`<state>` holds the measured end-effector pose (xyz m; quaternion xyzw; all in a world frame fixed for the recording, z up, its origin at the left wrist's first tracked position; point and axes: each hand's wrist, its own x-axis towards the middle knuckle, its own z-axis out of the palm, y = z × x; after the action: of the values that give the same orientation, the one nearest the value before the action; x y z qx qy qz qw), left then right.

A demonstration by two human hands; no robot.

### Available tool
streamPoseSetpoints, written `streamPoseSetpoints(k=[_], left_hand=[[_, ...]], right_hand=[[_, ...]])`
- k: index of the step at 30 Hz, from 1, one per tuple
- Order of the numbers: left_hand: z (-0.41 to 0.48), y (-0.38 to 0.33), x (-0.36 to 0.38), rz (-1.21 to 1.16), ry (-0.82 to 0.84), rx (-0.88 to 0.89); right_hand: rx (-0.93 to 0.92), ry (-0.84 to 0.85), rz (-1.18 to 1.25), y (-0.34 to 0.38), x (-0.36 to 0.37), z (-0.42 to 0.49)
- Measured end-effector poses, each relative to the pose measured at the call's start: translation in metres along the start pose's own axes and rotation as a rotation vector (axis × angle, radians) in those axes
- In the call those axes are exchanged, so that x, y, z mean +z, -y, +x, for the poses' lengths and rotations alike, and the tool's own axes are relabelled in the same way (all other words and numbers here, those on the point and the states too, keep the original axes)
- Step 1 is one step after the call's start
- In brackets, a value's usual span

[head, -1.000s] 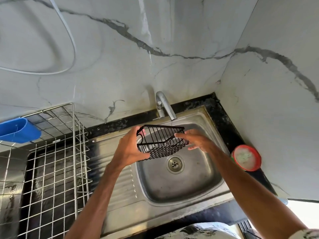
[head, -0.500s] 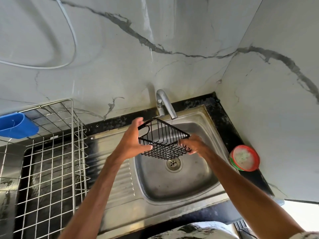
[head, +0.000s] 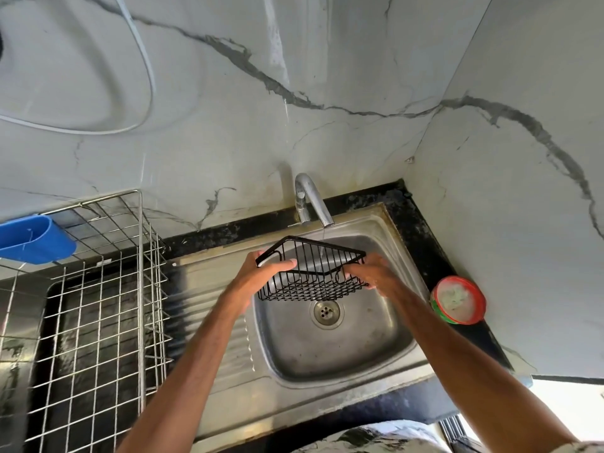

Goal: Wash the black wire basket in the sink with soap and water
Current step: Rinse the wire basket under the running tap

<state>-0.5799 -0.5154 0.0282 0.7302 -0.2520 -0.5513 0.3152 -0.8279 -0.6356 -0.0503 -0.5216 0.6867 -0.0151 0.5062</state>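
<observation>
Step in hand: wetting or rinsing. The black wire basket (head: 313, 273) is held in the air over the sink (head: 359, 351) bowl, just above the drain (head: 326, 313) and tilted. A thin water stream (head: 322, 245) from the tap (head: 313, 201) runs through its back wires.

The left hand (head: 258, 279) has its grip pinching the basket's left end, thumb over the top rim. The right hand (head: 372, 276) has its grip curled round the right end wires.

No suds show on the wires, so soaping probably comes next. That calls for one hand to let go and reach right while the other keeps the basket steady (wet wire, may slip).

Containers:
- Basket: nothing in it, only water passing through.
- Sink bowl: wet, only the drain shows.
- Red-rimmed tub (head: 457, 300) on the black surface (head: 408, 204), right of the sink: pale paste, likely dish soap.
- Blue holder (head: 36, 238) on the dish rack (head: 98, 305), left: contents not visible.
</observation>
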Motion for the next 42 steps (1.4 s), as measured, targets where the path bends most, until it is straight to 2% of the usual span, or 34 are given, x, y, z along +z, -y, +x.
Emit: streamPoseSetpoints(k=[5, 16, 18, 21, 24, 27, 32, 34, 38, 39, 40, 42], left_hand=[[0.000, 0.004, 0.006, -0.012, -0.018, -0.095], [0.008, 0.016, 0.025, -0.165, 0.014, -0.246], [0.012, 0.019, 0.029, -0.196, 0.015, -0.279], [0.012, 0.017, 0.036, -0.159, -0.003, -0.296], [0.015, 0.013, 0.042, -0.080, -0.044, -0.287], [0.022, 0.009, 0.044, -0.061, -0.042, -0.283], [0.035, 0.005, 0.046, -0.117, -0.011, -0.353], [0.036, 0.000, 0.046, -0.099, 0.025, -0.353], [0.038, -0.008, 0.048, -0.079, 0.047, -0.366], [0.041, -0.008, 0.049, -0.050, 0.042, -0.367], [0.044, -0.009, 0.050, -0.020, 0.046, -0.362], [0.050, -0.007, 0.052, 0.005, 0.031, -0.360]], right_hand=[[-0.018, -0.047, -0.126, 0.010, -0.005, -0.007], [-0.059, -0.071, -0.162, 0.022, -0.014, 0.002], [-0.117, -0.101, -0.166, 0.033, -0.014, 0.000], [-0.312, -0.182, -0.162, 0.049, -0.013, -0.008], [-0.477, -0.042, -0.211, 0.056, -0.001, -0.022], [-0.544, 0.136, -0.243, 0.050, 0.025, -0.034], [-0.791, 0.158, -0.389, 0.036, 0.053, -0.044], [-0.789, 0.147, -0.430, 0.035, 0.045, -0.031], [-0.483, 0.111, -0.419, 0.028, 0.020, -0.002], [-0.461, 0.117, -0.407, 0.027, 0.020, -0.003], [-0.490, 0.132, -0.391, 0.029, 0.024, -0.008], [-0.665, 0.163, -0.374, 0.035, 0.037, -0.023]])
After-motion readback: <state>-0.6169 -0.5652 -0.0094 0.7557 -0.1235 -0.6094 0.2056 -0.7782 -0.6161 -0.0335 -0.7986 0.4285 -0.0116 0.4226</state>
